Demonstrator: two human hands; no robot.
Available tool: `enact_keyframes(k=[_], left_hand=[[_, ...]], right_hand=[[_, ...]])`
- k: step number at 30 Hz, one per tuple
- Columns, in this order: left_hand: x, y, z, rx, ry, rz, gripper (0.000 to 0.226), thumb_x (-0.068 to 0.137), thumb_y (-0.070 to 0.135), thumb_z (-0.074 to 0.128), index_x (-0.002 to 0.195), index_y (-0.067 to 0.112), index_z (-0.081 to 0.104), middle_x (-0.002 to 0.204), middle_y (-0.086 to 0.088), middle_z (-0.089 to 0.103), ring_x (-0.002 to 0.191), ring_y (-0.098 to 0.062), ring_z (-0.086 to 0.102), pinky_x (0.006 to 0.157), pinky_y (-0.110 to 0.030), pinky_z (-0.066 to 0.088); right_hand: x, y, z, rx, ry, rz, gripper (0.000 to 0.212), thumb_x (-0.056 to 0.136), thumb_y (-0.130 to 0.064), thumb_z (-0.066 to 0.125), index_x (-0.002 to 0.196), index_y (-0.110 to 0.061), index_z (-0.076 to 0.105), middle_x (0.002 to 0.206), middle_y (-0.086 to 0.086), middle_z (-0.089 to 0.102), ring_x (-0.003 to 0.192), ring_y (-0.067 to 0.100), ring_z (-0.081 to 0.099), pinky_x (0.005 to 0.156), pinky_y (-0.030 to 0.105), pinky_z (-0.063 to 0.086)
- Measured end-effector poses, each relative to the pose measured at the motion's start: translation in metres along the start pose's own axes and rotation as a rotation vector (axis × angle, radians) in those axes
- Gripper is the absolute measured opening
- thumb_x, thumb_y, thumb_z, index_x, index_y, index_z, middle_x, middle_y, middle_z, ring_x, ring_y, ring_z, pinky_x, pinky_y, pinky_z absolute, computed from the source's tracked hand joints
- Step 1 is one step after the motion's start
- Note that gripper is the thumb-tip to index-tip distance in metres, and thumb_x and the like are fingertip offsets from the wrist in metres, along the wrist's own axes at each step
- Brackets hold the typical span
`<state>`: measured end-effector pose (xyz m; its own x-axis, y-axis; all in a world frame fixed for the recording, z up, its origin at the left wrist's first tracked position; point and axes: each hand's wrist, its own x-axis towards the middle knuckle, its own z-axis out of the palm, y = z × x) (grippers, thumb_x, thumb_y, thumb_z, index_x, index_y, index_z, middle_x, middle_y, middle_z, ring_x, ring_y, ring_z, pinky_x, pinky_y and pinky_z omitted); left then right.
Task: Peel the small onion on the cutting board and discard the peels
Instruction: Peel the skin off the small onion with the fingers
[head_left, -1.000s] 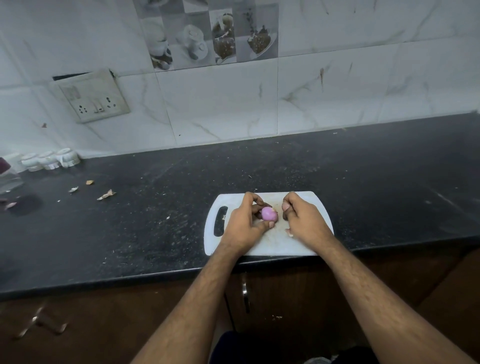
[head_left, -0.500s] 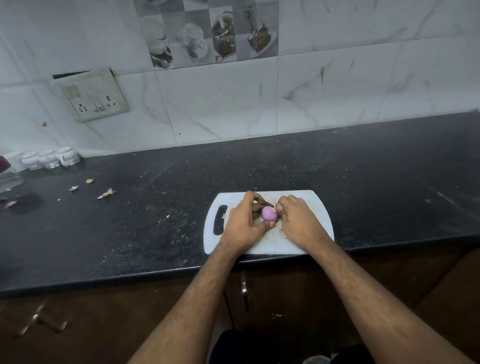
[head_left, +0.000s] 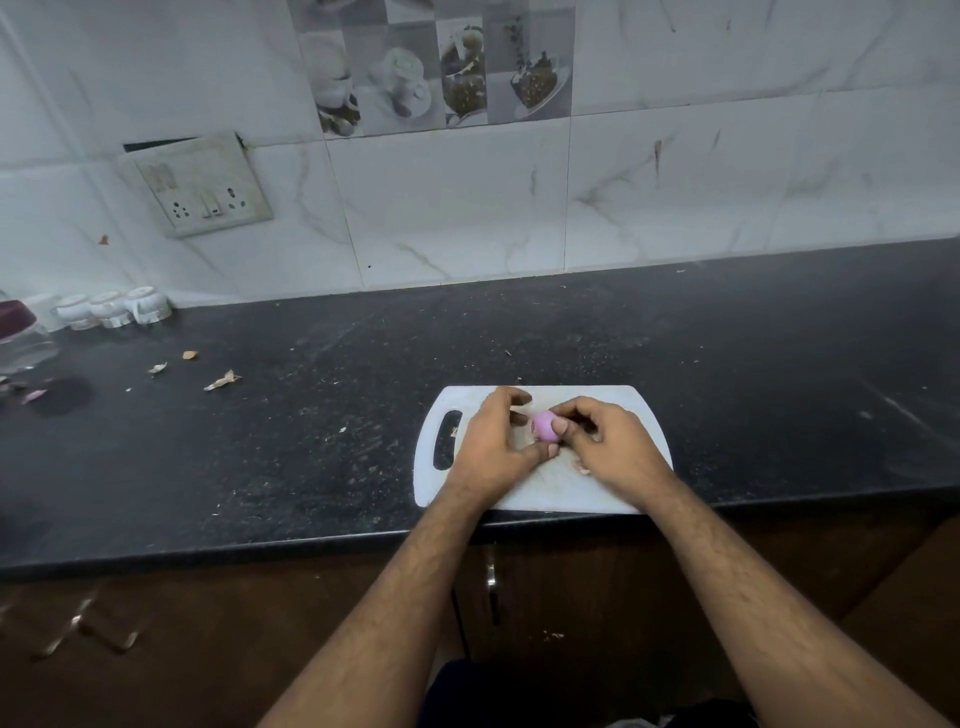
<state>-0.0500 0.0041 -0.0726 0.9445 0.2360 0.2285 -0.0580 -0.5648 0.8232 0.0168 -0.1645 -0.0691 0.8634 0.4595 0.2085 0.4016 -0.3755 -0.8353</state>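
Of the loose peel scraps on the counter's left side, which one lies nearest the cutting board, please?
The long pale scrap, rightmost of them, lies nearest the cutting board; the other scraps lie further left.

Hands: you have two, left hand (head_left: 491, 441) and right hand (head_left: 608, 447)
Onion (head_left: 544, 426): one, between your fingertips
Cutting board (head_left: 550, 488): one, under your fingers
White cups (head_left: 111, 309): three
Peel scraps (head_left: 222, 380): three, well left of your fingers

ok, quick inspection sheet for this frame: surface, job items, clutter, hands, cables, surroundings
Surface: dark counter, speckled with crumbs.
Job's things: pink onion held over white cutting board; peel scrap on the board.
Clutter: dry peel bits on the counter at left; white cups and a jar by the wall.
Hands: left hand and right hand both pinch the onion.
Cables: nothing seen.
Surroundings: tiled wall, socket plate, brown cabinet below.
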Motion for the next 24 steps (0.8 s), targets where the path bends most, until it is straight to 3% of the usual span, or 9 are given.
enact_keyframes(k=[3, 5, 7, 8, 11, 14, 18, 24], left_hand=[[0.002, -0.003, 0.001, 0.029, -0.015, 0.021, 0.039, 0.084, 0.027, 0.086, 0.117, 0.021, 0.066, 0.113, 0.007, 0.073, 0.109, -0.012, 0.067, 0.1, -0.032, 0.054], [0.001, -0.003, 0.0, 0.018, 0.012, 0.038, 0.035, 0.084, 0.028, 0.085, 0.115, 0.022, 0.069, 0.11, 0.007, 0.074, 0.107, -0.012, 0.068, 0.099, -0.033, 0.055], [0.0, -0.004, -0.002, 0.021, 0.042, 0.048, 0.036, 0.083, 0.028, 0.085, 0.115, 0.023, 0.071, 0.11, 0.004, 0.073, 0.107, -0.013, 0.067, 0.099, -0.034, 0.055], [0.0, -0.004, -0.002, 0.032, 0.043, 0.043, 0.036, 0.082, 0.028, 0.085, 0.116, 0.023, 0.072, 0.111, 0.003, 0.072, 0.107, -0.013, 0.065, 0.099, -0.036, 0.054], [0.001, -0.004, 0.0, 0.11, 0.032, 0.046, 0.034, 0.083, 0.032, 0.084, 0.114, 0.026, 0.073, 0.108, 0.005, 0.071, 0.107, -0.015, 0.061, 0.098, -0.039, 0.05], [0.001, -0.002, 0.002, 0.117, 0.032, 0.04, 0.031, 0.083, 0.034, 0.083, 0.111, 0.024, 0.073, 0.108, 0.005, 0.07, 0.107, -0.015, 0.06, 0.098, -0.04, 0.05], [0.0, -0.004, 0.001, 0.04, -0.019, 0.038, 0.031, 0.082, 0.035, 0.08, 0.11, 0.023, 0.071, 0.107, 0.009, 0.075, 0.107, -0.013, 0.068, 0.1, -0.042, 0.055], [0.0, -0.005, 0.001, 0.025, -0.019, 0.031, 0.031, 0.079, 0.042, 0.085, 0.101, 0.027, 0.069, 0.101, 0.009, 0.076, 0.101, -0.015, 0.069, 0.095, -0.044, 0.057]], right_hand=[[0.0, -0.001, -0.001, 0.007, -0.008, 0.01, 0.02, 0.102, -0.025, 0.062, 0.118, -0.025, 0.074, 0.106, -0.007, 0.076, 0.086, 0.004, 0.069, 0.058, 0.015, 0.053], [0.0, -0.004, 0.0, -0.072, -0.015, -0.03, 0.024, 0.104, -0.023, 0.057, 0.122, -0.028, 0.072, 0.109, -0.009, 0.076, 0.086, 0.0, 0.066, 0.074, 0.018, 0.053], [0.001, -0.004, 0.003, -0.18, -0.033, -0.096, 0.033, 0.101, -0.017, 0.057, 0.13, -0.027, 0.067, 0.122, -0.009, 0.072, 0.107, 0.007, 0.065, 0.096, 0.027, 0.051], [0.001, -0.003, 0.004, -0.207, -0.035, -0.118, 0.037, 0.099, -0.012, 0.058, 0.133, -0.025, 0.065, 0.126, -0.007, 0.068, 0.112, 0.01, 0.064, 0.1, 0.029, 0.05], [-0.002, -0.005, 0.002, -0.166, 0.011, -0.138, 0.032, 0.096, -0.006, 0.061, 0.124, -0.021, 0.064, 0.117, -0.006, 0.068, 0.103, 0.008, 0.065, 0.093, 0.021, 0.05], [-0.004, -0.008, 0.001, -0.138, 0.042, -0.176, 0.013, 0.096, -0.017, 0.067, 0.108, -0.024, 0.066, 0.106, -0.012, 0.066, 0.095, 0.0, 0.063, 0.077, 0.007, 0.043], [-0.005, -0.007, 0.003, -0.143, 0.047, -0.221, 0.011, 0.09, -0.02, 0.077, 0.095, -0.024, 0.068, 0.097, -0.013, 0.061, 0.089, 0.001, 0.062, 0.076, 0.012, 0.042], [-0.009, -0.009, 0.008, -0.307, 0.095, -0.322, 0.011, 0.092, -0.006, 0.069, 0.084, -0.012, 0.064, 0.088, -0.006, 0.058, 0.085, 0.014, 0.053, 0.074, 0.03, 0.046]])
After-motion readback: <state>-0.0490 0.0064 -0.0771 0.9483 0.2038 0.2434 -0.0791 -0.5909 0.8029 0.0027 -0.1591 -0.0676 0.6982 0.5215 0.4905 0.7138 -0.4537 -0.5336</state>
